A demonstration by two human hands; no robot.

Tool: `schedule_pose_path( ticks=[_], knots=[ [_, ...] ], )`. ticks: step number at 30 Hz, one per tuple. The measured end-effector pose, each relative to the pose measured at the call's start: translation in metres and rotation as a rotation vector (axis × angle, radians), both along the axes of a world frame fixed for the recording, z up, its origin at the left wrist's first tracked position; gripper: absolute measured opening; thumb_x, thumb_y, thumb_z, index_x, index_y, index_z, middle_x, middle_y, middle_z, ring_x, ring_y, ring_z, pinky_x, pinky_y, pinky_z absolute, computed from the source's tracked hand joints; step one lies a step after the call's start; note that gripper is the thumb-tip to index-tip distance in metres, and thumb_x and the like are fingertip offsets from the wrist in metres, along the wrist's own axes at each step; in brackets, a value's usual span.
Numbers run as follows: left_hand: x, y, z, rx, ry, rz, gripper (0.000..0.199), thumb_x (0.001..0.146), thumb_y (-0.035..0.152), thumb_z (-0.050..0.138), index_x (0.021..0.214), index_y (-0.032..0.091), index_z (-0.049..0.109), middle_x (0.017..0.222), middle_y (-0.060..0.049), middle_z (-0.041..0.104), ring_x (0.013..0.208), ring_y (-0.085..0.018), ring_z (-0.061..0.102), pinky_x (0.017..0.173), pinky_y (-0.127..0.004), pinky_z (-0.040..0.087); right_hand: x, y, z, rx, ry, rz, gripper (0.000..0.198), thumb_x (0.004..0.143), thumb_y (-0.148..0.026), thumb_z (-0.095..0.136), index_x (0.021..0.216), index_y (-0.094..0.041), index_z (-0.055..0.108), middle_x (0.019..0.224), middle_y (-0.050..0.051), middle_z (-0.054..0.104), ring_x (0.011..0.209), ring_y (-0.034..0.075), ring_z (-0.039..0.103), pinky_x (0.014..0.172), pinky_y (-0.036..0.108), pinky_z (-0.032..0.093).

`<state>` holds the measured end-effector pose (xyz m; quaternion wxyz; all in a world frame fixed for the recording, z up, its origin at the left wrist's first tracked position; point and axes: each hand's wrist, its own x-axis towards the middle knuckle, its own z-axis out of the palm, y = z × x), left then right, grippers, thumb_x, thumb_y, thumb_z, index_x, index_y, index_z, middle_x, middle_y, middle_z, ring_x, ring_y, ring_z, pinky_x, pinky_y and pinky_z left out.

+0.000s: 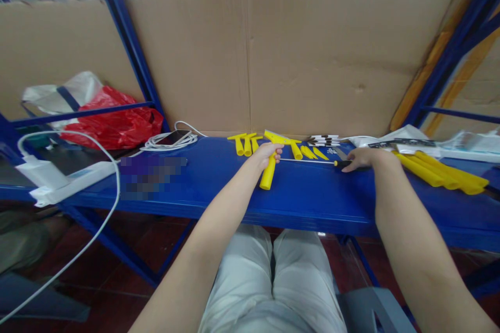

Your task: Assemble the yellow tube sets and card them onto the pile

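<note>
My left hand is closed around a yellow plastic T-shaped scraper handle, its hollow-looking grip end pointing toward me. My right hand rests low over the table with its fingers around the dark grip of a screwdriver. The long metal shaft points left, its tip close to the yellow piece in my left hand. Just behind lie another yellow T-shaped piece, flat yellow pointed pieces, small screws and a flat grey blade.
Three yellow T-shaped pieces lie left of my hands on the blue table. Yellow tubes and plastic packaging are at right. A coiled white cable, a power strip and a red bag are at left.
</note>
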<state>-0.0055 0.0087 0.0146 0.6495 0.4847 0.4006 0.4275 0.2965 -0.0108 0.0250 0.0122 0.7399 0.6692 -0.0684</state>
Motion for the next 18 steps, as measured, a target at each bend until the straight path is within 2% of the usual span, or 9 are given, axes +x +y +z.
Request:
schedule_pose_path(
  ticks=[3, 8, 13, 18],
  knots=[
    [0.0, -0.002, 0.002, -0.01, -0.006, 0.012, 0.022, 0.085, 0.006, 0.052, 0.069, 0.018, 0.042, 0.044, 0.009, 0.04, 0.03, -0.003, 0.032, 0.036, -0.016, 0.025, -0.003, -0.004, 0.002, -0.097, -0.004, -0.084, 0.023, 0.061, -0.032, 0.074, 0.08, -0.02, 0.07, 0.094, 0.009, 0.068, 0.093, 0.033, 0.062, 0.078, 0.04, 0.048],
    [0.0, -0.005, 0.004, -0.02, 0.007, 0.002, 0.023, 0.087, 0.006, 0.049, 0.07, 0.018, 0.041, 0.044, 0.009, 0.04, 0.03, -0.003, 0.033, 0.036, -0.017, 0.025, -0.003, -0.005, 0.003, -0.1, -0.022, -0.078, 0.014, 0.062, -0.02, 0.07, 0.076, -0.019, 0.069, 0.084, 0.009, 0.067, 0.087, 0.031, 0.064, 0.077, 0.04, 0.048],
    [0.001, -0.005, 0.003, -0.008, 0.008, -0.01, 0.023, 0.088, 0.006, 0.048, 0.07, 0.019, 0.04, 0.043, 0.01, 0.039, 0.03, -0.003, 0.033, 0.036, -0.017, 0.025, 0.006, -0.001, 0.0, -0.068, -0.018, -0.091, 0.019, 0.06, -0.025, 0.075, 0.076, -0.018, 0.069, 0.082, 0.011, 0.066, 0.085, 0.032, 0.063, 0.075, 0.042, 0.048],
    [0.002, -0.005, 0.003, 0.0, 0.007, -0.012, 0.023, 0.087, 0.006, 0.048, 0.069, 0.018, 0.041, 0.044, 0.009, 0.039, 0.03, -0.003, 0.032, 0.037, -0.017, 0.025, 0.002, -0.005, 0.001, -0.076, 0.003, -0.113, 0.014, 0.061, -0.024, 0.074, 0.065, -0.017, 0.062, 0.076, 0.009, 0.065, 0.08, 0.029, 0.063, 0.071, 0.038, 0.047]
  ],
)
